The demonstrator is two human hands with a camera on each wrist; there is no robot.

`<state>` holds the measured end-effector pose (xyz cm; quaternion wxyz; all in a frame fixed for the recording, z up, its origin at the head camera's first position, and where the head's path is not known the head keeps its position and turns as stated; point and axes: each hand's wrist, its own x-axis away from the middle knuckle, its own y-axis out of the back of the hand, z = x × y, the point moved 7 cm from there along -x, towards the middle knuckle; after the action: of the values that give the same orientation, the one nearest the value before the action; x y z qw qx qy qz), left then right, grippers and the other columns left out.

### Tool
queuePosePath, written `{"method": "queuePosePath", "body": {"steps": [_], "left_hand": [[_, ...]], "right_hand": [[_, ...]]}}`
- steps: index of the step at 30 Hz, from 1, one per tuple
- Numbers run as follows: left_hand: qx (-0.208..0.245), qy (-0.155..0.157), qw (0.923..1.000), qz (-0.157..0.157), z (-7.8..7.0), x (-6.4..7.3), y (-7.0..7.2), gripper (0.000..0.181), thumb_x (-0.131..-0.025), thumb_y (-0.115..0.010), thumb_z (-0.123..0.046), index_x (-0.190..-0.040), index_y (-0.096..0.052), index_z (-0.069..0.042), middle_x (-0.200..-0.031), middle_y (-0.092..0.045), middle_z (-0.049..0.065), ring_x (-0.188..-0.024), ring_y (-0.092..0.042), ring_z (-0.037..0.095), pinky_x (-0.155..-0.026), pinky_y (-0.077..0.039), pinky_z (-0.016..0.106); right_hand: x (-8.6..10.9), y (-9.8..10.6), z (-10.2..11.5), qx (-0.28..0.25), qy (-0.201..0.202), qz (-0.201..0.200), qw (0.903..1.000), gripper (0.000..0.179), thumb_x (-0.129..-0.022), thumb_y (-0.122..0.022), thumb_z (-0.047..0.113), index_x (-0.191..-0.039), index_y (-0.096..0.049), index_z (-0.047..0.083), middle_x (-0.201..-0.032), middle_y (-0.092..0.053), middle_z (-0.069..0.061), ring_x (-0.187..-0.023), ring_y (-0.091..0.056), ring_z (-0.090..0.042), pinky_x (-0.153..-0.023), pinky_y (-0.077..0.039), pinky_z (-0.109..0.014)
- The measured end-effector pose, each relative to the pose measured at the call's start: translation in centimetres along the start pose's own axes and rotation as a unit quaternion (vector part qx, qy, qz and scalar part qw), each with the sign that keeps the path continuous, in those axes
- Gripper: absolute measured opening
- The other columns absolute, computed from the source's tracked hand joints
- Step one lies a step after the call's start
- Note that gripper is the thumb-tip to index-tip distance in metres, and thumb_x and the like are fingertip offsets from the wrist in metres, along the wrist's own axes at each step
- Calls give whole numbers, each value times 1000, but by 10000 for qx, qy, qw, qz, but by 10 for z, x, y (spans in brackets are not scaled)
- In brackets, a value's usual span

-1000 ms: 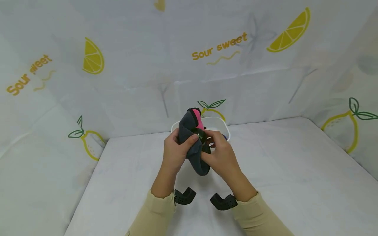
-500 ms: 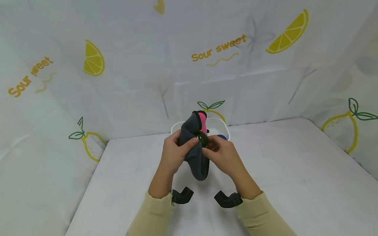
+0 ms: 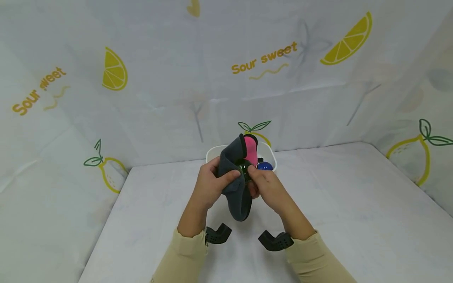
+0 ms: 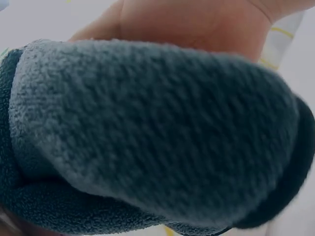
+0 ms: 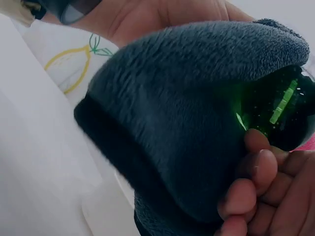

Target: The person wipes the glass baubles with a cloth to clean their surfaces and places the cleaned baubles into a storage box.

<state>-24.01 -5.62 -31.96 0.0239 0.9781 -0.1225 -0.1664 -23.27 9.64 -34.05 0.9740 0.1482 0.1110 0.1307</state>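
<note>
A plush grey-blue cloth [image 3: 231, 157] with black edging and a pink reverse side hangs folded between both hands. My left hand [image 3: 212, 181] grips it from the left, thumb on top near the fold. A clear green glass ball [image 3: 243, 169] sits in the fold, partly covered by the cloth. My right hand [image 3: 267, 186] holds the ball from the right, thumb on its upper face and fingers curled below, as the right wrist view also shows at the ball [image 5: 278, 110]. In the left wrist view the cloth [image 4: 162, 132] hides the ball and most of the left hand.
Behind the hands stands a white tub [image 3: 273, 157] with a blue ball [image 3: 265, 166] in it. The table has a white cover [image 3: 339, 204], and a lemon-print sheet [image 3: 170, 78] rises along its back and sides. Each wrist carries a black camera mount [image 3: 218, 234].
The cloth's top has tipped to the right, baring more pink. My right thumb has moved up onto the green ball. More of the blue ball shows in the tub.
</note>
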Motion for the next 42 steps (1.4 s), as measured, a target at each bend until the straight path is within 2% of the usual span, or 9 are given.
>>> {"method": "queuePosePath", "body": {"steps": [4, 10, 16, 19, 24, 31, 36, 40, 42], "left_hand": [[-72, -92, 9997, 234, -1, 1, -2, 49, -81, -80, -38, -120, -64, -12, -99, -66, 11, -92, -61, 26, -79, -54, 41], [-27, -197, 9987, 464, -4, 1, -6, 55, -79, -83, -38, -124, -63, -14, -108, -66, 10, -97, -63, 27, -83, -53, 44], [-7, -81, 9997, 228, -2, 1, -7, 50, -80, -83, -35, -122, -64, -15, -105, -67, 9, -98, -62, 25, -84, -52, 43], [-66, -45, 9999, 64, -2, 1, -7, 44, -83, -80, -30, -120, -65, -13, -101, -67, 11, -95, -61, 25, -81, -52, 41], [-180, -182, 9991, -333, -3, 0, -1, 30, -88, -75, -21, -113, -67, -6, -91, -67, 11, -86, -60, 22, -74, -52, 37], [64, -190, 9975, -684, -4, -2, 4, 22, -89, -73, -12, -107, -68, -1, -82, -65, 5, -76, -61, 17, -67, -53, 31], [307, -205, 9960, -810, -5, -1, 6, 22, -89, -72, -10, -108, -68, 0, -85, -68, 1, -76, -63, 14, -66, -54, 29], [401, -230, 9948, -906, -4, -2, 8, 24, -89, -73, -12, -111, -68, -2, -89, -70, 2, -78, -65, 15, -68, -55, 28], [399, -197, 9946, -942, -3, -2, 10, 25, -88, -74, -13, -111, -69, -4, -90, -70, 4, -79, -65, 15, -69, -56, 29]], "right_hand": [[-1, -4, -5, -794, -321, 231, 9961, 65, -106, -23, 49, -87, -60, -1, -61, -51, -6, -55, -49, -16, -57, -49, -29], [0, -14, -7, -1882, -681, 817, 9764, 72, -99, -15, 67, -102, -55, 7, -59, -43, 1, -50, -41, -13, -50, -42, -25], [0, -15, -14, -2299, -983, 581, 9665, 67, -98, -20, 69, -101, -55, 12, -61, -47, 3, -51, -43, -11, -50, -42, -23], [1, -13, -17, -2345, -1091, 459, 9649, 67, -98, -23, 68, -95, -58, 11, -60, -49, 2, -52, -47, -12, -53, -46, -25], [0, -15, -18, -2360, -1254, 423, 9627, 66, -98, -30, 66, -86, -62, 10, -62, -58, 1, -57, -57, -13, -60, -52, -28], [0, -14, -20, -2283, -1282, 441, 9641, 62, -98, -40, 63, -86, -66, 9, -70, -68, 0, -64, -63, -13, -65, -54, -27], [-1, -9, -19, -2018, -1052, 347, 9731, 59, -96, -53, 56, -89, -68, -1, -73, -70, -1, -70, -67, -14, -68, -56, -28], [-2, -3, -16, -1444, -841, 72, 9859, 57, -93, -65, 46, -104, -67, -11, -84, -73, -6, -78, -70, -17, -73, -57, -30], [-2, -1, -13, -1060, -707, -117, 9918, 51, -91, -70, 38, -109, -67, -9, -91, -73, -11, -83, -69, -19, -75, -57, -31]]}}
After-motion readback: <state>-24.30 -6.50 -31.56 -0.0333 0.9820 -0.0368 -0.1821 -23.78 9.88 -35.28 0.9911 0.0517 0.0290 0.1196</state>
